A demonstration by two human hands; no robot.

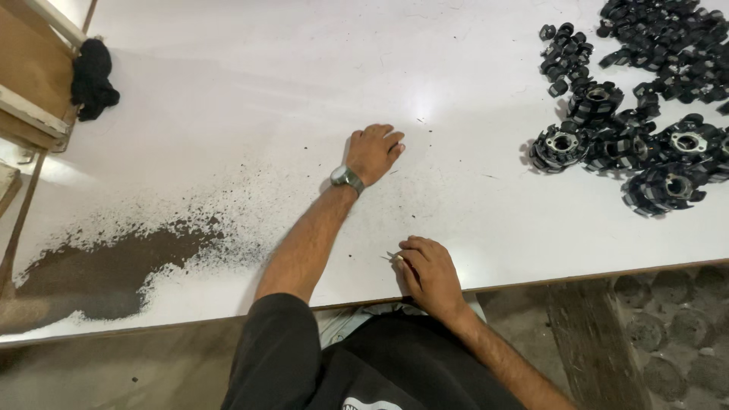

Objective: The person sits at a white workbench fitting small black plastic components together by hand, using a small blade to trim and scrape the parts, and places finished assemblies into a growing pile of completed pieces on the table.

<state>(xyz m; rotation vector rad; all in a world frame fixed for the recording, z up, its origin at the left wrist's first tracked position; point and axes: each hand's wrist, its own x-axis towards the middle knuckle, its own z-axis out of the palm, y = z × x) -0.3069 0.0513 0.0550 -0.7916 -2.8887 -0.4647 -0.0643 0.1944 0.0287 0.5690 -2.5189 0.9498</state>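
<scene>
My left hand [373, 152], with a wristwatch [346, 178] on its wrist, lies palm down on the white table [250, 91] near its middle, fingers loosely bent and holding nothing. Close to the table's front edge, my right hand [429, 273] has its fingers curled together, pinching a small pale piece [393, 258] at the fingertips. Fine dark grains are scattered on the table between and around both hands.
A heap of dark powder [114, 266] spreads over the table's left front. Black round finned parts [562, 144] and a pile of small black pieces [661, 38] fill the right back. A black cloth [93, 76] hangs on a wooden frame [30, 114] at the far left.
</scene>
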